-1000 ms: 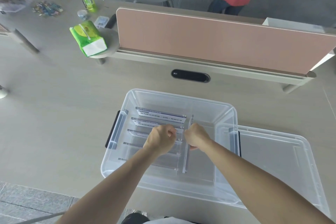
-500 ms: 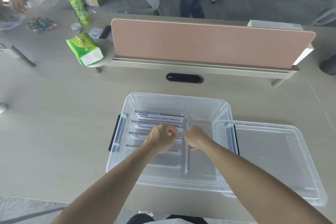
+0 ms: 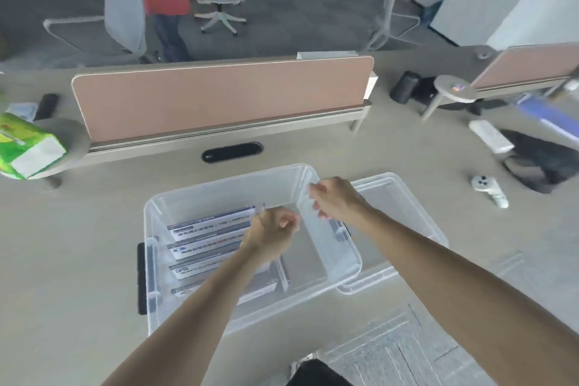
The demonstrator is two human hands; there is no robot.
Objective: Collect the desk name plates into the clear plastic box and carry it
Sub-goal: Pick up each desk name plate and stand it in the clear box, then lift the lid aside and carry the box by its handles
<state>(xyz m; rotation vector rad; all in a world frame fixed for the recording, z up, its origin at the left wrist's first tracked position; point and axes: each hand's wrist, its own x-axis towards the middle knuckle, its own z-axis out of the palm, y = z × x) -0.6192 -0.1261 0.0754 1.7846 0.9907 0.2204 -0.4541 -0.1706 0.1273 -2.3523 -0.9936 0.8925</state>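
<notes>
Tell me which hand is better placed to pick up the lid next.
Right, probably. The right hand hovers at the box's right wall, beside the lid lying just right of it. The left hand is curled over the name plates, farther away.

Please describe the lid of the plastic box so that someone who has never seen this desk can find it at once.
Start at the long pink divider panel across the desk; directly in front of it stands the clear plastic box holding the name plates. The lid lies flat on the desk at the box's right side, partly under it. It is shallow and holds nothing, unlike the deep box.
</notes>
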